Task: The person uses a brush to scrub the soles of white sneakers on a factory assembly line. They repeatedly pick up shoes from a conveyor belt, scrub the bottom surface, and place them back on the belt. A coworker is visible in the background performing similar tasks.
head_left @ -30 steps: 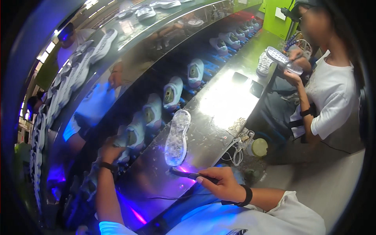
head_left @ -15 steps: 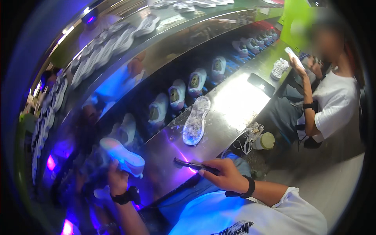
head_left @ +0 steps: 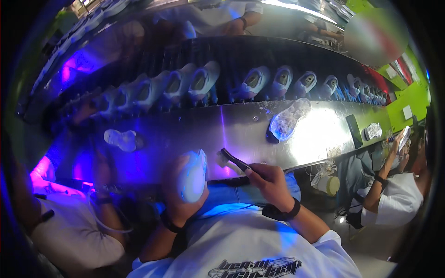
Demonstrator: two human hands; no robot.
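Person's left hand (head_left: 178,194) grips a white shoe (head_left: 192,176), held near the chest, just below a long metal workbench (head_left: 241,127). Right hand (head_left: 271,183) is closed around a dark brush (head_left: 236,161), its tip over the bench's near edge, right of the shoe. A clear sole (head_left: 288,119) lies farther right on the bench. Row of white shoes (head_left: 204,81) sits on the far rack. Co-workers at left & right.
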